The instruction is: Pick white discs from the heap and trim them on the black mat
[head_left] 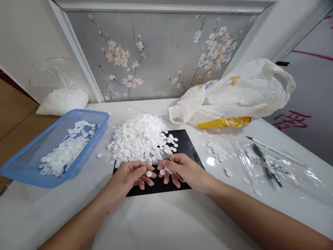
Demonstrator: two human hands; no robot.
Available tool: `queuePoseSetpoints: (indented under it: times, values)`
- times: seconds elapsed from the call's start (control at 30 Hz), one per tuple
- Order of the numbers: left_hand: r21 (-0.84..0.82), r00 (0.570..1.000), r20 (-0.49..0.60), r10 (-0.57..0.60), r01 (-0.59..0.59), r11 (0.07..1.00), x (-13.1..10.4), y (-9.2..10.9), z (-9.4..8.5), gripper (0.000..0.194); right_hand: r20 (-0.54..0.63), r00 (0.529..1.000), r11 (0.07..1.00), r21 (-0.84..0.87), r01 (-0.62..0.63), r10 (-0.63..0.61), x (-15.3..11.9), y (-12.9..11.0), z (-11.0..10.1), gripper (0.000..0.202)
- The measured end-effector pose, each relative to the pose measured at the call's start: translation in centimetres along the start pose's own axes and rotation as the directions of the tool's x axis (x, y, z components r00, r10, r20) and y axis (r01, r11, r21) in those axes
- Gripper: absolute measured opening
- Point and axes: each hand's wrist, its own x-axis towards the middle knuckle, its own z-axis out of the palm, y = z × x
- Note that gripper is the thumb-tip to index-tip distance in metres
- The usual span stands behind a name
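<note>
Between the thumb and fingers of my left hand [135, 173] is a small white disc [148, 174]. My right hand [179, 170] is wrapped round small metal scissors [171, 161], their tips pointing up and left toward the pile. Another white disc [162, 172] and a few more are at the right hand's fingers. Both hands are over the front part of a black board [187, 149], close together but apart. A large pile of white discs [140, 137] covers the board's back left part.
A blue basket [104, 119] with discs stands at left, a clear bag of white pieces [63, 100] behind it. At back right lies a white plastic bag [234, 97]. Loose discs [217, 151], a black pen-like tool [266, 165] and a white one [275, 151] are at right.
</note>
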Motion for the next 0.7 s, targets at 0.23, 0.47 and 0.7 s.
queuePoseSetpoints:
  times: [0.23, 0.47, 0.7]
  values:
    - [-0.083, 0.999, -0.027, -0.028, 0.026, 0.996, -0.2, -0.1, 0.0, 0.033, -0.078, 0.992, 0.983, -0.164, 0.087, -0.1, 0.2, 0.4, -0.2, 0.024]
    - [-0.081, 0.999, -0.033, 0.036, -0.039, 0.996, 0.0, 0.0, -1.1, 0.018, -0.155, 0.914, 0.677, -0.719, 0.157, -0.376, 1.0, 0.6, 0.2, 0.014]
    - [-0.014, 0.991, -0.106, 0.077, -0.079, 0.997, -0.1, -0.1, -0.9, 0.011, -0.167, 0.919, 0.744, -0.645, 0.172, -0.358, 1.1, 0.8, 0.6, 0.014]
